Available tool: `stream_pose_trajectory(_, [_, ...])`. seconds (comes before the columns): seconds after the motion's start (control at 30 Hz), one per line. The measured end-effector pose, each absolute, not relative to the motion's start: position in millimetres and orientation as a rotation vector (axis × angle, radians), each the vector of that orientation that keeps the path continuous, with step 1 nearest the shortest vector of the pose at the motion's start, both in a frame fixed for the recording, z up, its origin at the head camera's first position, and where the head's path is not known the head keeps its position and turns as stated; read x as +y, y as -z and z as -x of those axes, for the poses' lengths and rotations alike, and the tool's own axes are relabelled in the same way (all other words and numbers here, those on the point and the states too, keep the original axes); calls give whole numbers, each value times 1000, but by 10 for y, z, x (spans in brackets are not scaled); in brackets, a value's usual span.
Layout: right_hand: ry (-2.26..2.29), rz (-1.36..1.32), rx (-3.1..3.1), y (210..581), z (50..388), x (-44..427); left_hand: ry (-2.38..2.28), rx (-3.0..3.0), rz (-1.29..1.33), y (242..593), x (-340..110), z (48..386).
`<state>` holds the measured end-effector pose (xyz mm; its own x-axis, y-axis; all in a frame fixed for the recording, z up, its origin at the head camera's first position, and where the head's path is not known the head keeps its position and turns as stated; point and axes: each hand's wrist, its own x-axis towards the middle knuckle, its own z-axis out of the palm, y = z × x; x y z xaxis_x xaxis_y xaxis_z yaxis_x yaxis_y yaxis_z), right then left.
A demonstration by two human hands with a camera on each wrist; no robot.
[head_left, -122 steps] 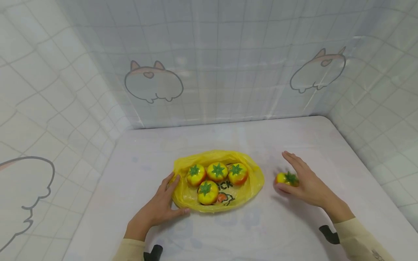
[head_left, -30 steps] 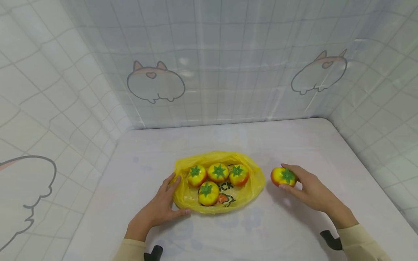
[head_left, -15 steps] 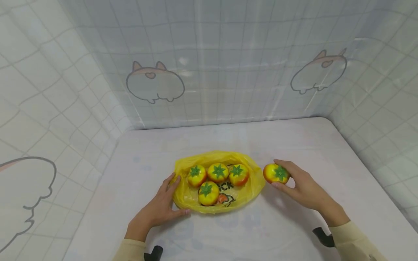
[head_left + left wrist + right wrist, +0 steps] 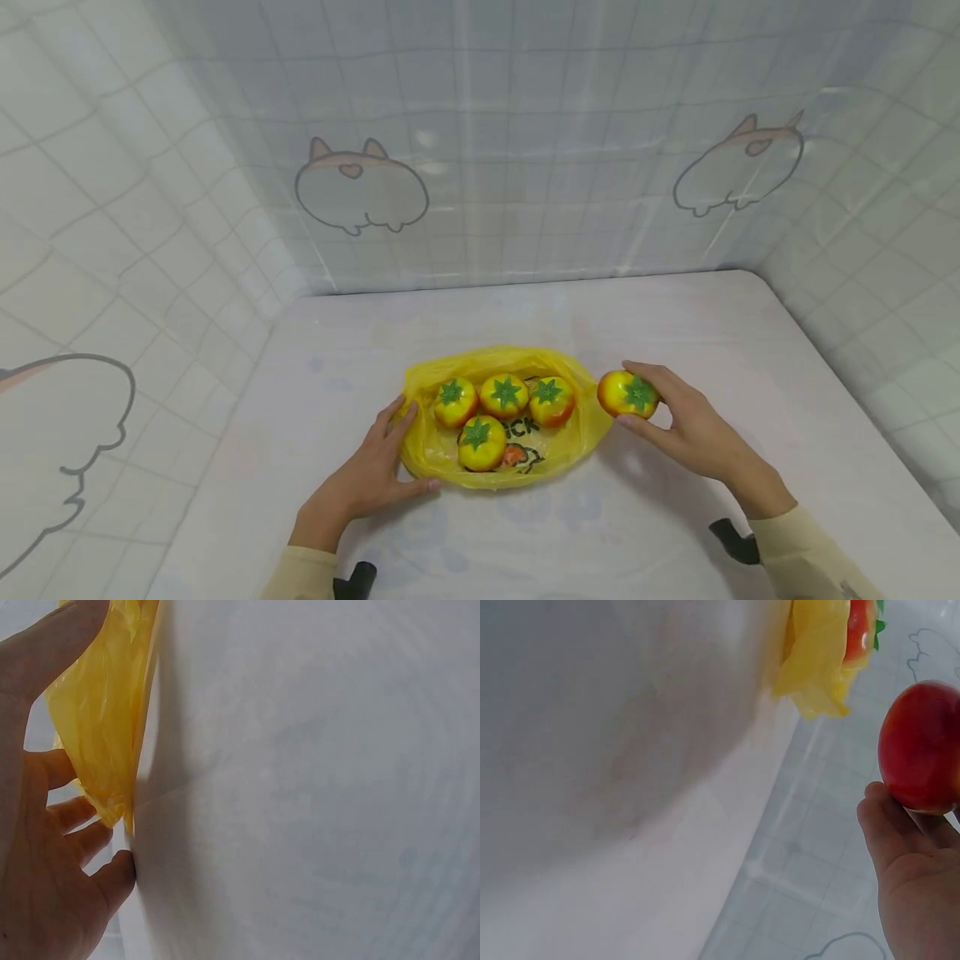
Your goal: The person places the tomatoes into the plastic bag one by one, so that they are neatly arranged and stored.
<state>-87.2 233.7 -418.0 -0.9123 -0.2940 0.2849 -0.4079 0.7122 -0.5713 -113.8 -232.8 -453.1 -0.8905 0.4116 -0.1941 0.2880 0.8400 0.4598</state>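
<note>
My right hand (image 4: 697, 433) holds a yellow-and-red toy tomato (image 4: 627, 394) with a green star-shaped top between thumb and fingers, at the right rim of a yellow plastic bag (image 4: 573, 454). In the right wrist view, the held tomato's red underside (image 4: 922, 746) is off the table, apart from the bag's edge (image 4: 814, 660). The bag lies spread wide at its mouth, with several similar tomatoes (image 4: 482, 443) inside. At its left end my left hand (image 4: 367, 475) rests with fingers and thumb spread against the plastic (image 4: 105, 712).
A pale table (image 4: 525, 542) carries the bag. Behind it hangs a light tiled-pattern curtain (image 4: 525, 150) with cartoon animal prints, and similar sheets (image 4: 135, 250) stand at both sides. Black straps (image 4: 735, 542) show at the wrists.
My right hand first reached round the tomato on the table at right, then gripped it, and has brought it left to the bag's rim. The left hand and bag have stayed put.
</note>
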Motion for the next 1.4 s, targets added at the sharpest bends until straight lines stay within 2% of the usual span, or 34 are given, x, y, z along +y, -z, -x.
stream_pose_trajectory(0.73, [-1071, -635, -2744, 4098, 963, 2064, -617, 2737, -532, 4505, -2330, 1138])
stream_pose_trajectory(1.4, [-1129, -771, -2746, 4187, 982, 1772, -627, 2720, -521, 4518, -2340, 1144])
